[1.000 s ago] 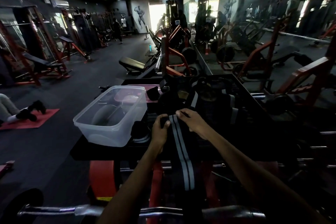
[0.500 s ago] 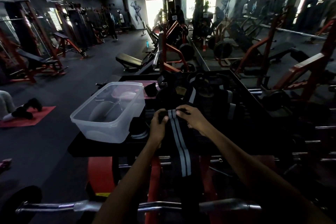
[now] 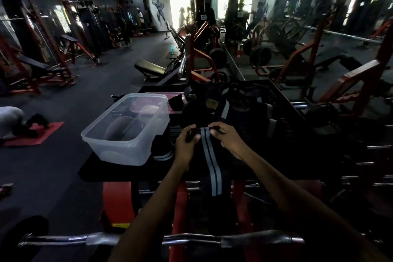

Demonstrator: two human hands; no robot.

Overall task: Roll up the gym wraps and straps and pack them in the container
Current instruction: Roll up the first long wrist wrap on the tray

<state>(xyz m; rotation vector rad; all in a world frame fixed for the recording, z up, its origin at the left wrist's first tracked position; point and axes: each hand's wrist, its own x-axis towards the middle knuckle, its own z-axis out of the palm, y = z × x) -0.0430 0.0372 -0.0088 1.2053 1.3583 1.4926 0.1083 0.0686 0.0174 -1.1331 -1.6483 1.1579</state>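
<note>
Striped wrap [image 3: 209, 161] lies on the near edge of the dark table [image 3: 119, 171], its tail hanging off toward the camera. Left hand [image 3: 185, 144] and right hand [image 3: 228, 137] both pinch its far end, fingers curled closed. Clear plastic container [image 3: 125, 132] sits just left, lid off. More dark wraps [image 3: 244, 112] are piled beyond.

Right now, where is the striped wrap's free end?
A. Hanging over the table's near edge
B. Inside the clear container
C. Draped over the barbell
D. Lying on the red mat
A: both hands pinch the striped wrap at its top, and its tail drops past the table edge.
</note>
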